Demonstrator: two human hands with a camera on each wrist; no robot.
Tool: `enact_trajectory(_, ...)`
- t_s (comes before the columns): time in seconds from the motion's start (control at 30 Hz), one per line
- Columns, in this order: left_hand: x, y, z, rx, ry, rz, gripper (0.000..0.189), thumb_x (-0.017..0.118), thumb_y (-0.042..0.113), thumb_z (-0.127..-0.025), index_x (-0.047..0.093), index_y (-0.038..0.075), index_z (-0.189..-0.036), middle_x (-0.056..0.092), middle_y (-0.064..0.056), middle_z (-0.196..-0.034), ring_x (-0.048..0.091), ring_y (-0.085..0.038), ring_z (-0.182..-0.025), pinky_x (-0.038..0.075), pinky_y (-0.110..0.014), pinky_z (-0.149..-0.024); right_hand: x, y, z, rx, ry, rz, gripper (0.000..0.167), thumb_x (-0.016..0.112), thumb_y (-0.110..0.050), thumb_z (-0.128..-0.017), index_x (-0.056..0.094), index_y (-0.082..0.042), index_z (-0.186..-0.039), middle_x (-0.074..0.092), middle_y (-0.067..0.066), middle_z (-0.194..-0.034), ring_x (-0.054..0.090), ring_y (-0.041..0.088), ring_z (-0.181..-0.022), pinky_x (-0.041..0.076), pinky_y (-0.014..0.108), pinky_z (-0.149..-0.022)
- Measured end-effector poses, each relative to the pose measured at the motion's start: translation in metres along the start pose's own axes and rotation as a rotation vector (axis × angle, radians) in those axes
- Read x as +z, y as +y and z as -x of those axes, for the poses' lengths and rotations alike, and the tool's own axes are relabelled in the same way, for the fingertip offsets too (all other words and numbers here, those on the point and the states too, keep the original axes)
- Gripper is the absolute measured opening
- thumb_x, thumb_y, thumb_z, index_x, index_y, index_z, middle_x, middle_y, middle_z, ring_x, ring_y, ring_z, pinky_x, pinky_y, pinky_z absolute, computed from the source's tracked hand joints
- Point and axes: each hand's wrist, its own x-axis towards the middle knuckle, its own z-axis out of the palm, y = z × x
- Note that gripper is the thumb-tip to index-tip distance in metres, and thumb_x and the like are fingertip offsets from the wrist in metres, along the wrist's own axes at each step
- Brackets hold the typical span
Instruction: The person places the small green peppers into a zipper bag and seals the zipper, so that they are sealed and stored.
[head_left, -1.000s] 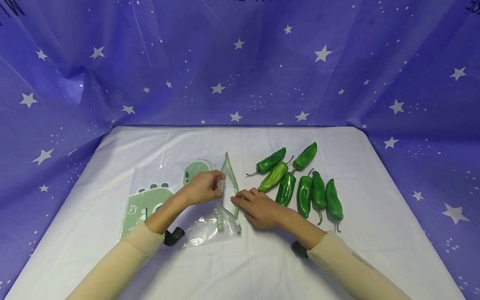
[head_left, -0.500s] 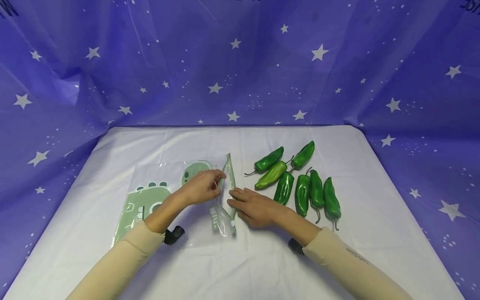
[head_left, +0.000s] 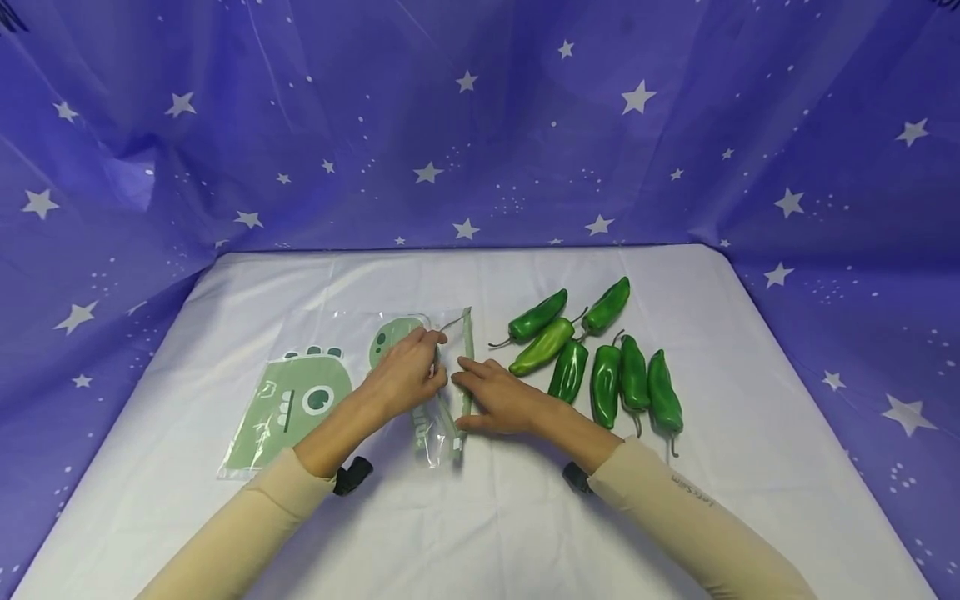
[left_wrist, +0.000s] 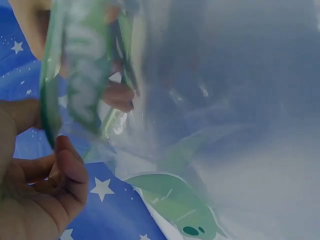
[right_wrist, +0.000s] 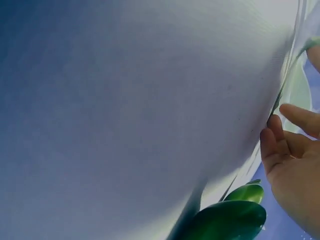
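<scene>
Lying on tabletop (head_left: 517, 533), left of green peppers (head_left: 606, 387): clear plastic bag (head_left: 300, 379). Pinching one green edge strip (left_wrist: 48, 92) of bag with left hand (head_left: 401, 377). Touching opposite strip (head_left: 468, 333) with right hand (head_left: 501, 400), fingers extended, unclenched.

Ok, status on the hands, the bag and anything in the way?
Left hand pinches bag at its mouth; right hand touches opposite edge. Bag mouth parted. Green peppers beside bag, clear of mouth.
</scene>
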Motion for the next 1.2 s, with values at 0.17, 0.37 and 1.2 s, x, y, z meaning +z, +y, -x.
enact_trajectory(0.17,-0.008,-0.001,0.001,-0.009,-0.024,0.027,0.046,0.065,0.004,-0.077,0.055,-0.006,-0.12,0.053,-0.007,-0.09,0.049,-0.016,-0.07,0.044,-0.031,-0.064,0.001,0.001,0.0,0.028,-0.007,0.0,0.082,0.067,-0.054,-0.082,0.041,-0.005,-0.141,0.029,0.018,-0.15,0.036,0.032,-0.131,0.027,0.042,-0.108)
enact_trajectory(0.37,-0.027,-0.008,0.004,-0.056,-0.003,0.053,0.043,0.062,0.004,-0.077,0.057,-0.005,-0.119,0.055,-0.007,-0.088,0.051,-0.016,-0.068,0.043,-0.032,-0.062,-0.002,0.005,0.003,0.084,0.045,-0.056,0.078,0.068,-0.055,-0.08,0.046,-0.009,-0.139,0.04,0.01,-0.144,0.037,0.028,-0.131,0.03,0.04,-0.106)
enact_trajectory(1.2,-0.041,-0.015,-0.001,-0.093,0.0,0.169,0.043,0.06,0.005,-0.077,0.058,-0.002,-0.119,0.057,-0.007,-0.087,0.054,-0.019,-0.072,0.043,-0.034,-0.067,-0.009,0.014,0.005,0.03,0.276,-0.159,0.047,0.052,-0.049,-0.094,0.062,-0.015,-0.124,0.047,0.0,-0.138,0.04,0.02,-0.13,0.029,0.038,-0.107)
